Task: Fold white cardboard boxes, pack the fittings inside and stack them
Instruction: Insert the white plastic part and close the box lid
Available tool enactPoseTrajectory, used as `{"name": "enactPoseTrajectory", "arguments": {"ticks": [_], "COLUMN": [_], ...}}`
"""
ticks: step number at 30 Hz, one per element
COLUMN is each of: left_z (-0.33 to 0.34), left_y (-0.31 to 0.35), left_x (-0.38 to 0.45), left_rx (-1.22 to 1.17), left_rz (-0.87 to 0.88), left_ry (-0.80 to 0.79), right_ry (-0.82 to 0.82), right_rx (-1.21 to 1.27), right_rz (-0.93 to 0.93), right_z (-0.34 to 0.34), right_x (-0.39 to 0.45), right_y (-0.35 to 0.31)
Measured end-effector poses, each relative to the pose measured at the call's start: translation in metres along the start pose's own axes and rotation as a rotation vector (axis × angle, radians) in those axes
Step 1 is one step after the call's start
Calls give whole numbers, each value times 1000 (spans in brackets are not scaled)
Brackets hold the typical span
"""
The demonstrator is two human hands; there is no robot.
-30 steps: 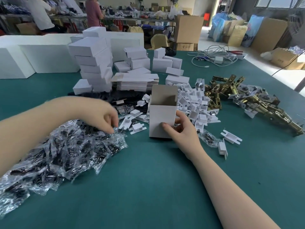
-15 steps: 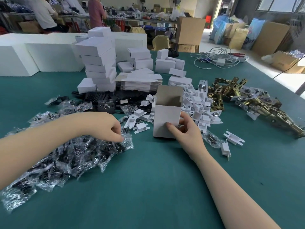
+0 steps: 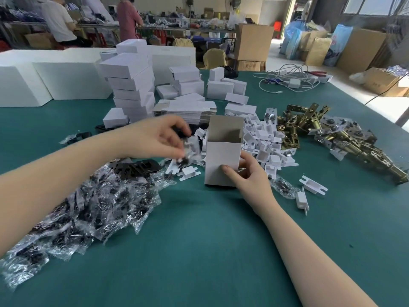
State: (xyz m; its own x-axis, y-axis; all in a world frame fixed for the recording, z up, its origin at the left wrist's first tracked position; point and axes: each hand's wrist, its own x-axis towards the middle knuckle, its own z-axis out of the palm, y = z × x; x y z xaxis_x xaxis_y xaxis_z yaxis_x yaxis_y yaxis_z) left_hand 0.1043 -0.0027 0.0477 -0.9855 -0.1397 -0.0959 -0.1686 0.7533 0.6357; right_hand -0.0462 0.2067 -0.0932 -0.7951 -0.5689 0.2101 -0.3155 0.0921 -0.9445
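An open white cardboard box (image 3: pixel 222 156) stands upright on the green table (image 3: pixel 199 251), its top flaps raised. My right hand (image 3: pixel 247 178) grips its lower right corner, thumb on the front face. My left hand (image 3: pixel 159 136) hovers just left of the box, above the table, and pinches a small clear plastic bag of black fittings (image 3: pixel 188 151). A heap of the same clear bags (image 3: pixel 84 207) spreads over the table at the left.
White plastic inserts (image 3: pixel 263 138) are piled right of the box, brass latch parts (image 3: pixel 332 134) beyond them. A tall stack of closed white boxes (image 3: pixel 130 89) and flat box blanks (image 3: pixel 188 109) stand behind. Cables (image 3: pixel 287 80) lie far back. People work at distant tables.
My left hand has risen from the bag heap and moved right toward the box, carrying a small bag. My right hand stays on the box.
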Motion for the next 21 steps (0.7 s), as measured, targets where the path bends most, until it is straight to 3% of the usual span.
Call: {"name": "enactPoseTrajectory", "arguments": {"ticks": [3,8,11,15,21], "left_z": [6,29,41,52,56], "left_y": [20,47,51,48,46], "left_x": [17,47,59,64,65], "left_rx": [-230,-318,-48,199,588], "left_rz": [140,268,289,219,279], "left_ry": [203,460,515,420,433], "right_ry": [-1,-3,-7,-9,-10], "right_rx": [7,13,16,17,13], "right_rz": [1,-1,-1,14,15], "right_z": [0,0,0,0,0], "right_x": [0,-2,-2,-2,-1], "right_y": [0,-2,-3,-2,-3]}}
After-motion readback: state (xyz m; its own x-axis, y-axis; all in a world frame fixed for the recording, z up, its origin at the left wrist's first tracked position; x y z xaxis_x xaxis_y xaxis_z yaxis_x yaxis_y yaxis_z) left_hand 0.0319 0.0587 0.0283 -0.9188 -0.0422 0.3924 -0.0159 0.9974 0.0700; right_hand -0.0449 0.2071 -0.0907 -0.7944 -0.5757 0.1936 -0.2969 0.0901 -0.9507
